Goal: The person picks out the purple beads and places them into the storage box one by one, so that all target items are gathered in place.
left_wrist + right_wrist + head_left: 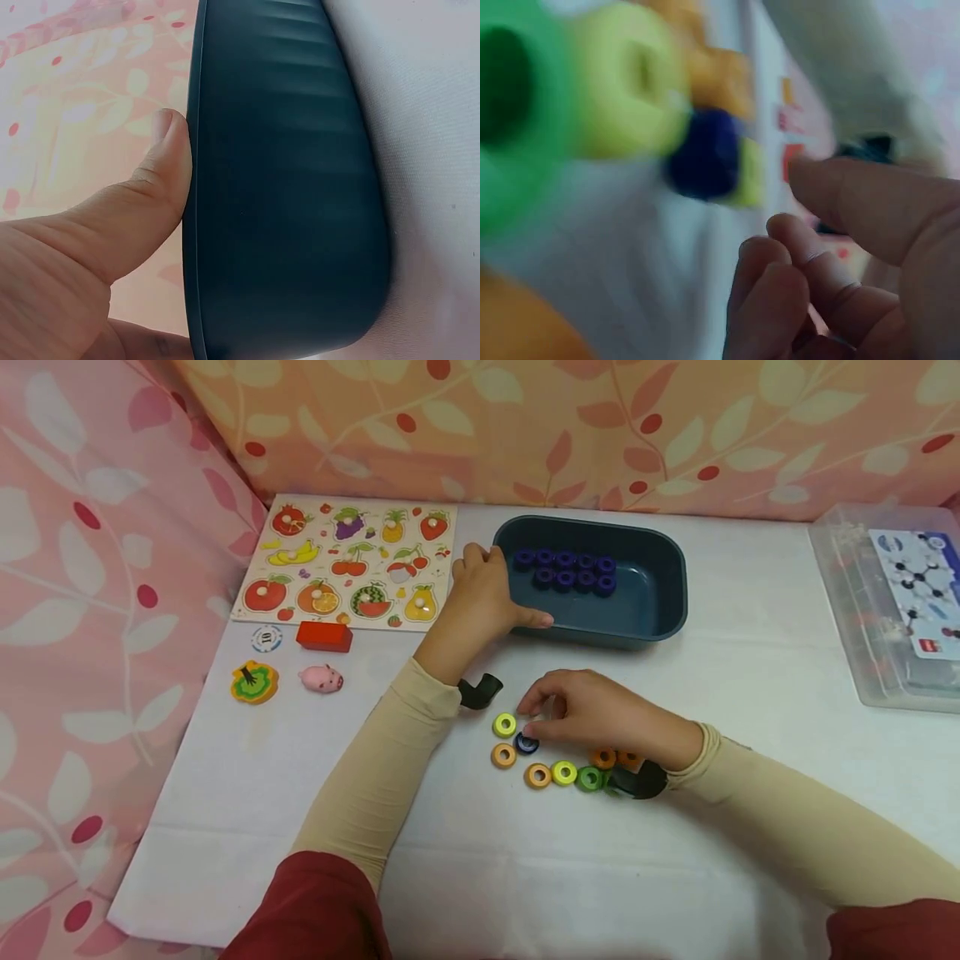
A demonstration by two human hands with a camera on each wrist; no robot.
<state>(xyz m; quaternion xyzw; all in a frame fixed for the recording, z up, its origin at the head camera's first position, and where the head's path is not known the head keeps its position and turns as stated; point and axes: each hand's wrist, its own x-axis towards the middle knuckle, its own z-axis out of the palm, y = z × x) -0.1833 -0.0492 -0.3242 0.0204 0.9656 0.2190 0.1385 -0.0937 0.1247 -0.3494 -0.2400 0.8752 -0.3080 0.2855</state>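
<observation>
A dark teal plastic tub (637,597) holds two rows of dark purple rings (565,578). My left hand (480,597) grips its left front corner, thumb over the front rim; the left wrist view shows the thumb (161,172) against the rim. My right hand (600,710) hovers over loose rings, thumb and fingertips apart beside a dark blue ring (527,744). In the right wrist view that dark blue ring (705,154) lies beyond the fingers, nothing between them. Around it are a yellow ring (505,724), an orange ring (503,756) and a green ring (590,778).
A fruit puzzle board (251,602) lies left of the tub. Before it are a red block (324,637), a pink toy pig (321,678), a poker chip (267,638) and a toy tree (254,682). A clear plastic box (870,672) stands at right. Patterned cloth hangs behind.
</observation>
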